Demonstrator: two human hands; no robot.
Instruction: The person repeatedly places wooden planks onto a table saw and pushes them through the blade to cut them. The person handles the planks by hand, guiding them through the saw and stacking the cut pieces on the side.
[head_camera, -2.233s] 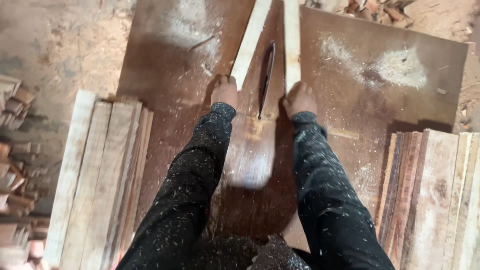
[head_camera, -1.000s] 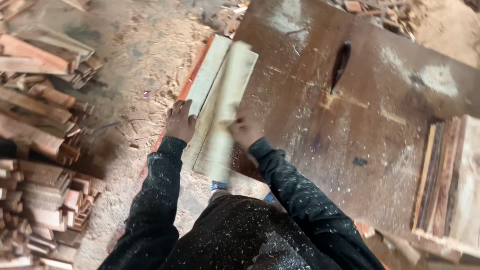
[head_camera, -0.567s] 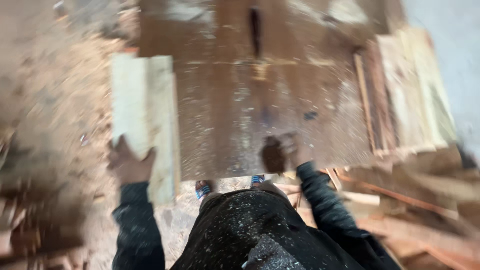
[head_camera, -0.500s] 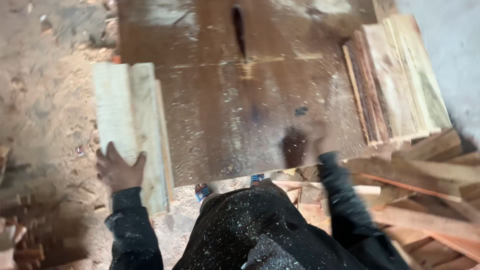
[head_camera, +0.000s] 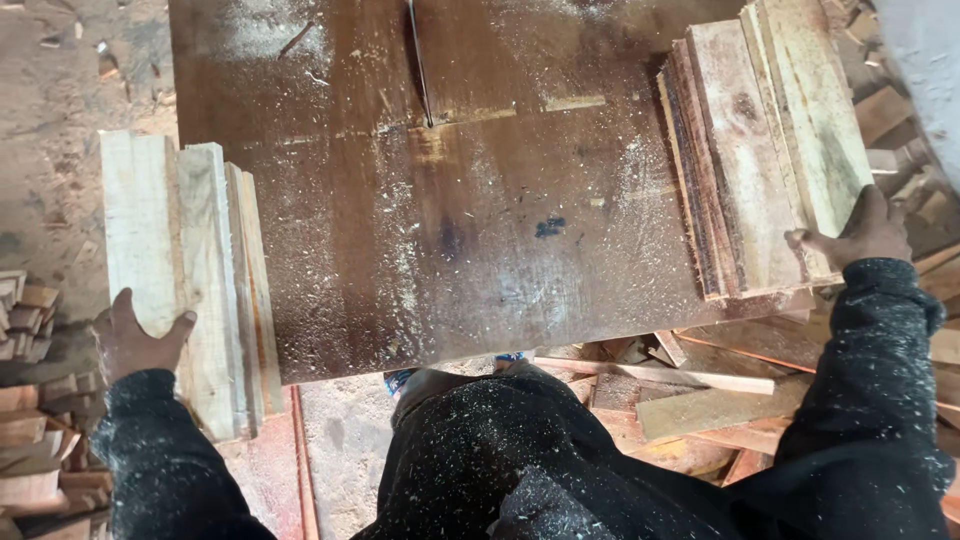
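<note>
Head view shows us standing at the saw table (head_camera: 450, 250), its blade (head_camera: 418, 60) upright in the slot at the far edge, sawdust scattered across the dark top. Our hands are spread well apart, one at each side of the table. Our left hand (head_camera: 135, 340) rests on the near end of the pale cut boards (head_camera: 185, 280) stacked along the left edge, thumb out over the top board, fingers flat rather than closed round anything. Our right hand (head_camera: 865, 232) lies on the near right corner of the rough boards (head_camera: 765, 150) piled at the right edge, fingers curled over the top plank's end; we cannot tell whether it truly grips. These planks look stiff and fairly light singly, heavier as a stack, with dusty faces likely to slide on each other and splintery sawn edges. We judge the best hold is at the near end, thumb on top and fingers under one board, keeping clear of the blade. Offcuts (head_camera: 690, 390) lie below the table.
</note>
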